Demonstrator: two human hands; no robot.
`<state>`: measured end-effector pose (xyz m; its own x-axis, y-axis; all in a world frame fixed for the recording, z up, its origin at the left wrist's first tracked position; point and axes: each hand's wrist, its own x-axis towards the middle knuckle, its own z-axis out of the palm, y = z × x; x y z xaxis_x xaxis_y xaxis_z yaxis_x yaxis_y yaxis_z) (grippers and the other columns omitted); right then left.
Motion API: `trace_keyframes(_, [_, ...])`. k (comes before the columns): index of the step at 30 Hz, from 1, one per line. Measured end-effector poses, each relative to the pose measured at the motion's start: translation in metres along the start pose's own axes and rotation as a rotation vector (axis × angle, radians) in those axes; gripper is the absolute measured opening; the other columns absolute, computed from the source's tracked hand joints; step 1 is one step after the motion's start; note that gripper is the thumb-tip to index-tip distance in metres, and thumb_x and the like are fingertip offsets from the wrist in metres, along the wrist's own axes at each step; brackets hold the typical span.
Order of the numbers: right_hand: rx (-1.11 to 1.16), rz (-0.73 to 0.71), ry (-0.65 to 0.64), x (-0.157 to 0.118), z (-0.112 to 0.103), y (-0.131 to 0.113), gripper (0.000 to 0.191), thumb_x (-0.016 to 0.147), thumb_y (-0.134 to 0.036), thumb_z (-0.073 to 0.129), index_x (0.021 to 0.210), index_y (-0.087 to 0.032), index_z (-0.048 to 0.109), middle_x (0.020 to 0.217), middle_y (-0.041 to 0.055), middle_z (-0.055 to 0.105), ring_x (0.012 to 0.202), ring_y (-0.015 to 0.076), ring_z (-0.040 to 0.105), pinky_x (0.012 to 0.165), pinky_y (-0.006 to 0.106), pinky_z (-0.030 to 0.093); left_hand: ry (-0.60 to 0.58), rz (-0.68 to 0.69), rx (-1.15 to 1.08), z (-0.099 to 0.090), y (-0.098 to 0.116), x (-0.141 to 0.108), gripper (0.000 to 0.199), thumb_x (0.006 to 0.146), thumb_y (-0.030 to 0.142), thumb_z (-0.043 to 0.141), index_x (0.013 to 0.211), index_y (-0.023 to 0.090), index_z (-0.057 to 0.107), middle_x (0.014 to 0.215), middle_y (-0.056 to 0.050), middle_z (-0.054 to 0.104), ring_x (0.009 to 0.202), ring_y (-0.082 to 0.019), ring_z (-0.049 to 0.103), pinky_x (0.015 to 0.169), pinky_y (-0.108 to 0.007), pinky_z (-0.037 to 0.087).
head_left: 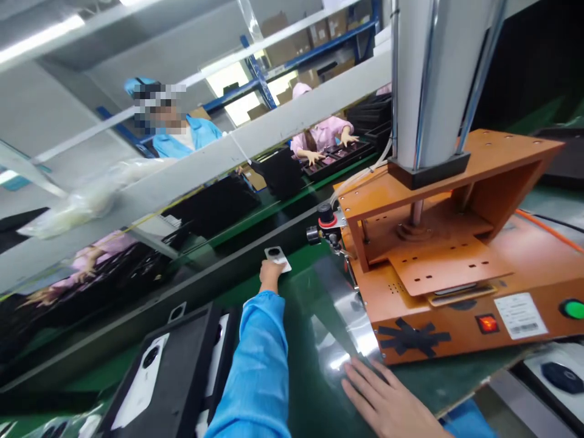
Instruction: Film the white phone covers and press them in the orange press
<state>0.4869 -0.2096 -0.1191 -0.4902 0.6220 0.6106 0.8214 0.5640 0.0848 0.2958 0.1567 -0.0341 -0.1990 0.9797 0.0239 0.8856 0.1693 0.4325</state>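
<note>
At arm's reach my left hand (271,274) is closed on a white phone back cover (275,252) with a round black camera ring, over the green surface by the conveyor's rail. My fingers cover its lower part. My right hand (387,401) lies flat on the green worktop (301,365), fingers stretched and holding nothing. Its fingertips are beside a clear plastic sheet (340,359), in front of the orange press (456,316). Left of my sleeve, another white back cover (143,383) rests on a black foam tray (182,371).
The press's white cylinder (415,79) rises at the right. Its pressure regulator (325,216) juts toward the worktop. A single cover (177,312) lies beyond the tray. Across the line are co-workers, including a person in pink (322,146) with hands over black trays.
</note>
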Motion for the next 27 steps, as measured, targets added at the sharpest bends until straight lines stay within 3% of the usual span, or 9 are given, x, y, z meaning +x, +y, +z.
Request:
trace_keyframes(4, [0.231,0.113,-0.057,-0.018,0.004,-0.015,0.055,0.094,-0.058,0.056,0.128,-0.015,0.066,0.129,0.0114,0.070,0.113,0.0272,0.063,0.098,0.041,0.043,0.118,0.012,-0.233,0.000,-0.028,-0.039,0.039,0.096,0.040,0.063,0.128,0.017,0.060,0.127,-0.010,0.063,0.109,-0.023,0.065,0.093,-0.046,0.057])
trace_keyframes(8, [0.399,0.105,-0.172,-0.023,0.000,-0.018,0.046,0.096,-0.046,0.058,0.129,-0.014,0.064,0.118,0.0115,0.073,0.104,0.0258,0.064,0.089,0.040,0.046,0.189,0.038,-0.410,-0.009,-0.085,-0.142,0.044,0.099,0.029,0.049,0.143,0.021,0.051,0.113,-0.006,0.070,0.097,-0.018,0.068,0.084,-0.033,0.057])
trace_keyframes(12, [0.491,0.129,-0.179,-0.017,-0.006,-0.009,0.045,0.097,-0.046,0.057,0.129,-0.013,0.063,0.125,0.0130,0.070,0.112,0.0259,0.063,0.089,0.040,0.048,0.228,-0.043,-0.502,-0.023,-0.144,-0.257,0.051,0.096,0.033,0.049,0.146,0.024,0.047,0.103,-0.005,0.069,0.081,-0.015,0.066,0.069,-0.025,0.052])
trace_keyframes(14, [0.443,0.104,-0.170,-0.016,-0.006,-0.008,0.040,0.099,-0.041,0.058,0.126,-0.013,0.065,0.128,0.0133,0.069,0.117,0.0254,0.063,0.090,0.039,0.048,0.264,-0.112,-0.507,-0.026,-0.165,-0.293,0.052,0.095,0.037,0.053,0.145,0.024,0.049,0.096,-0.003,0.068,0.075,-0.014,0.064,0.065,-0.024,0.050])
trace_keyframes(17, [0.386,-0.004,-0.122,-0.018,-0.006,-0.010,0.032,0.097,-0.032,0.061,0.122,-0.012,0.067,0.127,0.0117,0.071,0.118,0.0241,0.063,0.089,0.038,0.050,0.246,-0.156,-0.377,-0.024,-0.186,-0.317,0.058,0.094,0.043,0.055,0.148,0.024,0.046,0.097,-0.005,0.067,0.080,-0.018,0.065,0.070,-0.030,0.051])
trace_keyframes(20, [0.449,0.068,-0.096,-0.022,-0.006,-0.010,0.030,0.093,-0.026,0.066,0.121,-0.015,0.068,0.124,0.0105,0.072,0.116,0.0231,0.065,0.090,0.038,0.051,0.248,-0.062,-0.091,-0.021,-0.188,-0.322,0.069,0.090,0.049,0.061,0.149,0.018,0.045,0.121,-0.016,0.064,0.107,-0.030,0.061,0.085,-0.043,0.051])
trace_keyframes(23, [0.489,0.127,-0.086,-0.025,-0.004,-0.009,0.033,0.090,-0.019,0.067,0.124,-0.018,0.066,0.123,0.0102,0.072,0.114,0.0232,0.066,0.089,0.039,0.053,0.401,0.167,0.050,-0.014,-0.167,-0.326,0.061,0.092,0.046,0.062,0.143,0.014,0.051,0.145,-0.023,0.050,0.131,-0.037,0.049,0.102,-0.052,0.043])
trace_keyframes(25, [0.516,0.120,-0.059,-0.026,-0.003,-0.009,0.036,0.089,-0.015,0.067,0.125,-0.020,0.066,0.121,0.0096,0.073,0.112,0.0231,0.067,0.087,0.039,0.055,0.332,0.388,-0.002,-0.002,-0.145,-0.329,0.048,0.095,0.038,0.059,0.138,0.017,0.055,0.145,-0.020,0.054,0.135,-0.034,0.048,0.108,-0.052,0.039])
trace_keyframes(27, [0.556,0.155,-0.016,-0.024,-0.004,-0.011,0.037,0.088,-0.013,0.066,0.124,-0.021,0.066,0.118,0.0091,0.074,0.108,0.0229,0.068,0.086,0.040,0.056,0.161,0.533,-0.039,0.012,-0.124,-0.329,0.043,0.096,0.035,0.059,0.137,0.021,0.057,0.142,-0.016,0.060,0.136,-0.035,0.047,0.108,-0.053,0.039])
